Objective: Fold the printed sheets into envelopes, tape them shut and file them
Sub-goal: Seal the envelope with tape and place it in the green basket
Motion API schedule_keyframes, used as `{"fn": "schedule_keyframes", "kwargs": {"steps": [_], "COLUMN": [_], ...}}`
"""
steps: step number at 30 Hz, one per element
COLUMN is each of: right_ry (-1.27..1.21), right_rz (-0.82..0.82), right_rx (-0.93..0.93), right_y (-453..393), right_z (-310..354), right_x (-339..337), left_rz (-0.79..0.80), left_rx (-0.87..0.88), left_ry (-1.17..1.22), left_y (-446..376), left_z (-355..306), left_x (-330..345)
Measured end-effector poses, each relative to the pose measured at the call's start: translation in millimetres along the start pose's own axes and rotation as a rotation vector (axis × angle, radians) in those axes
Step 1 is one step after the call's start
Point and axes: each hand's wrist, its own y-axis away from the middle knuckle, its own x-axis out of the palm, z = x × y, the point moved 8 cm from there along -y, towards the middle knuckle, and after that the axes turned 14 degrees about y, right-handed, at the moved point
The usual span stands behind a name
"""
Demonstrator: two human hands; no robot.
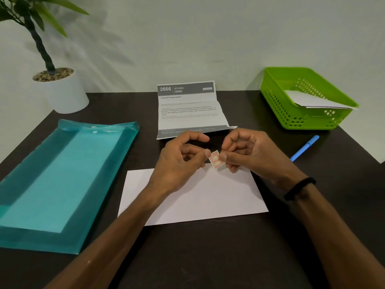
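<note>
Both hands, left hand [181, 161] and right hand [248, 152], pinch stamp [216, 159] above envelope [208, 197].

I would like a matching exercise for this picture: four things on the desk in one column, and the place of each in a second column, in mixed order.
Things:
1. stamp
2. pen
3. folder
4. basket

Places:
A. far right corner of the desk, with white paper inside
B. left side of the desk, lying flat
C. pinched between the fingers of both hands, above the white envelope
D. right of the hands, in front of the basket

Pairs: 1-C, 2-D, 3-B, 4-A
</note>
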Motion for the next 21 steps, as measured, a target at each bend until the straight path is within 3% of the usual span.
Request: {"fn": "schedule_keyframes", "kwargs": {"steps": [5, 9, 12, 21], "right_ry": [0.087, 0.118, 0.150, 0.242], "right_rz": [0.065, -0.007, -0.011, 0.067], "right_rx": [0.012, 0.080, 0.132, 0.263], "right_y": [7, 15, 20, 18], "right_z": [-2, -14, -20, -31], "right_x": [-13, -41, -51, -37], "left_rz": [0.003, 0.177, 0.260, 0.316], "left_rx": [0.177, 0.372, 0.395, 0.357], "left_ry": [-0.190, -0.564, -0.665, -0.734], "left_y": [10, 19, 23, 22], "left_z": [-12, -14, -7, -1], "left_x": [8, 32, 40, 45]}}
